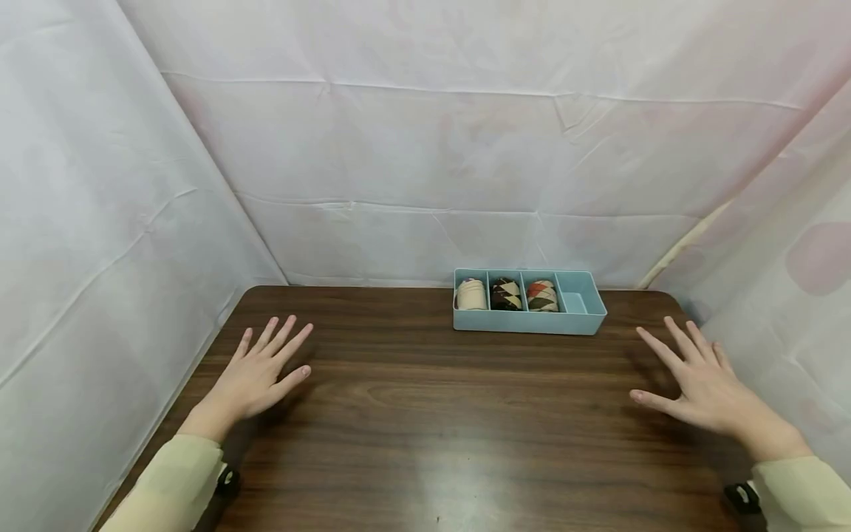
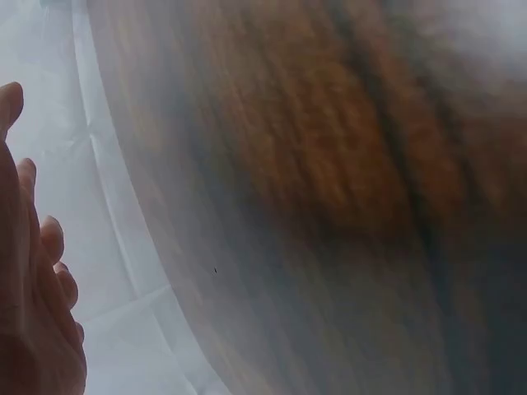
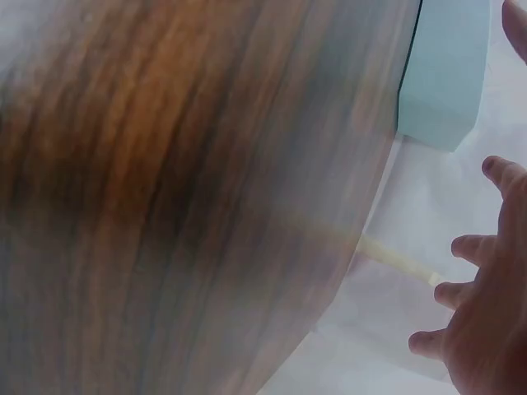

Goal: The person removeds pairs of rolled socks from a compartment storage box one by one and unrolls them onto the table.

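My left hand (image 1: pixel 251 380) is spread over the left part of the brown table, holding nothing. On the right side my right hand (image 1: pixel 708 384) has its fingers fanned out, also without anything in it. At the back edge stands a light blue divided box (image 1: pixel 525 322), nearer to the right hand. From left to right, its compartments hold a cream fabric roll (image 1: pixel 471 294), a dark diamond-patterned roll (image 1: pixel 507 294) and a roll with red, beige and dark patches (image 1: pixel 542 295). The rightmost compartment shows its bare bottom. In the right wrist view the box's end (image 3: pixel 440 90) appears beyond the fingers.
The wood-grain table (image 1: pixel 399 421) has rounded back corners. White sheeting (image 1: pixel 425 162) hangs behind it and along both sides, close to its edges. Black wrist devices show at the left cuff (image 1: pixel 228 480) and the right cuff (image 1: pixel 742 498).
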Demonstrator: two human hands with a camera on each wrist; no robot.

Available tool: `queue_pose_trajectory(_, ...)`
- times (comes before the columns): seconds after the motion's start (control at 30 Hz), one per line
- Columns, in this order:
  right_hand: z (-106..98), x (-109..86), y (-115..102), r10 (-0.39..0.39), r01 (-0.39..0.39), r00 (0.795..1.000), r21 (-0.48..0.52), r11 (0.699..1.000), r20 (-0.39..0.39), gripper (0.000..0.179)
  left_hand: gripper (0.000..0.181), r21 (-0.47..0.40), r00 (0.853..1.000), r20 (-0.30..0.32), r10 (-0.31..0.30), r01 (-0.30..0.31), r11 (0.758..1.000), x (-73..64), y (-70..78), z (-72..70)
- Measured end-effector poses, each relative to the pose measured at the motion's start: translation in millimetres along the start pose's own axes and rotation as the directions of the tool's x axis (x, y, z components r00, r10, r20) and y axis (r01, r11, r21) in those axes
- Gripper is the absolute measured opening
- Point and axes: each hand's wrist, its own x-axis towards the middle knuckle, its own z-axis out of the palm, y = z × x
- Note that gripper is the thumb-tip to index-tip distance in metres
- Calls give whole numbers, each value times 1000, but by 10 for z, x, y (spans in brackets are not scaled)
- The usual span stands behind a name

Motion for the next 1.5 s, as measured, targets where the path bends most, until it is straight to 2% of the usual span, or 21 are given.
queue_pose_trajectory(0.2, -30, 67, 3, 17, -17, 1000, 19, 1000, -3, 111, 80, -63, 1000, 16, -15, 16, 998, 174, 8, 20)
queue_pose_trajectory(0.33, -90, 220, -31, -2, 4, 999, 45, 999, -40, 105, 79, -143, 1000, 19, -17, 19, 990, 377, 121, 10)
queue_pose_trajectory(0.5, -195, 465, -134, -37, 42, 997, 68, 997, -74, 97, 82, -208, 1000, -24, 16, -21, 978, 659, 462, -12)
queue_pose_trajectory(0.67, -253, 673, -302, -46, 53, 997, 117, 992, -67, 90, 90, -273, 996, -73, 42, -61, 960, 948, 893, 72)
queue_pose_trajectory(0.83, -240, 949, -517, -99, 106, 994, 187, 977, -48, 91, 90, -356, 993, -108, 50, -85, 931, 1199, 1306, 154)
queue_pose_trajectory(1.0, -160, 1265, -761, -153, 151, 988, 281, 948, -15, 89, 88, -463, 987, -144, 67, -127, 877, 1397, 1667, 163)
queue_pose_trajectory(1.13, -84, 1520, -932, -203, 198, 979, 320, 927, -19, 83, 83, -579, 982, -183, 41, -141, 803, 1561, 1933, 179)
queue_pose_trajectory(1.23, -5, 1702, -1034, -227, 223, 973, 341, 913, -27, 80, 77, -657, 979, -202, 13, -145, 739, 1676, 2108, 241)
queue_pose_trajectory(1.3, 53, 1808, -1098, -230, 225, 973, 364, 904, -28, 82, 73, -690, 979, -202, 4, -145, 709, 1743, 2206, 304)
queue_pose_trajectory(1.37, 119, 1893, -1149, -226, 219, 974, 374, 901, -25, 86, 71, -711, 981, -193, 4, -142, 688, 1785, 2289, 359)
queue_pose_trajectory(1.5, 206, 2017, -1239, -206, 195, 978, 386, 901, -13, 94, 68, -731, 985, -171, -9, -120, 672, 1842, 2412, 420)
